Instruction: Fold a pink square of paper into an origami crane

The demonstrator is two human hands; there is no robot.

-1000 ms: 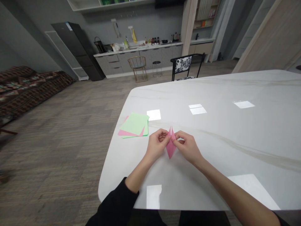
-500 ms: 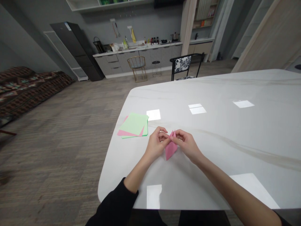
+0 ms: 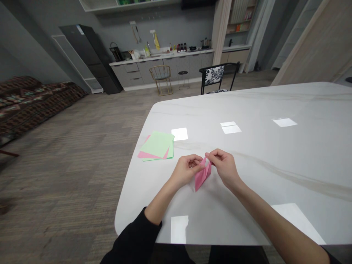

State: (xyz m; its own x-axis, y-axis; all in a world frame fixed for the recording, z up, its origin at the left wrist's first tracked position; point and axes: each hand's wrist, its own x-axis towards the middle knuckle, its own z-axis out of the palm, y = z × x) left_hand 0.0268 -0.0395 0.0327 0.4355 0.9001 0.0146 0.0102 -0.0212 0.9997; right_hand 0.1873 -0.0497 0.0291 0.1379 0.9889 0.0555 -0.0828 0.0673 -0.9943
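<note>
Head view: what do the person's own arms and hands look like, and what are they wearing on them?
The left hand and right hand are bare: no gloves, rings or watch show. The forearms are bare too, coming out of a black long-sleeved top. The left sleeve is plain, with no visible markings; the right sleeve barely shows at the corner of the view.

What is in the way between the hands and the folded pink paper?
Nothing I can see. The left hand and right hand both touch the folded pink paper directly. The stack of green and pink paper lies off to the left, apart.
</note>
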